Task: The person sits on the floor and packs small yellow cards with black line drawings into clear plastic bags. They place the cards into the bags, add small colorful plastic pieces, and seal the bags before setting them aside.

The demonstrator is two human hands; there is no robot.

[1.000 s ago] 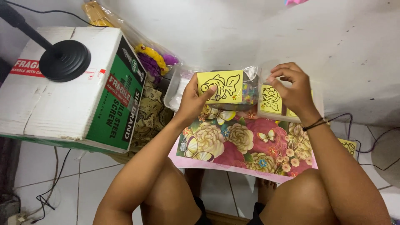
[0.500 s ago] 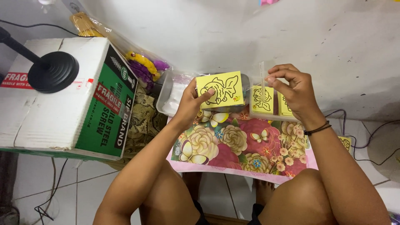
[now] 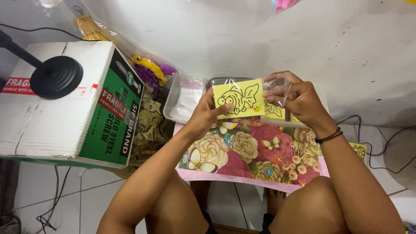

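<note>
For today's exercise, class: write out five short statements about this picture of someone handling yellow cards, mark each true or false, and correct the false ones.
1. The left hand holds a yellow fish card. True.
2. The right hand is resting on the cardboard box. False: it grips a clear plastic sleeve beside the card.
3. A black round stand base sits on the box. True.
4. The floral board is plain white. False: it shows flowers and butterflies.
5. The right wrist is bare. False: it wears a dark band.
</note>
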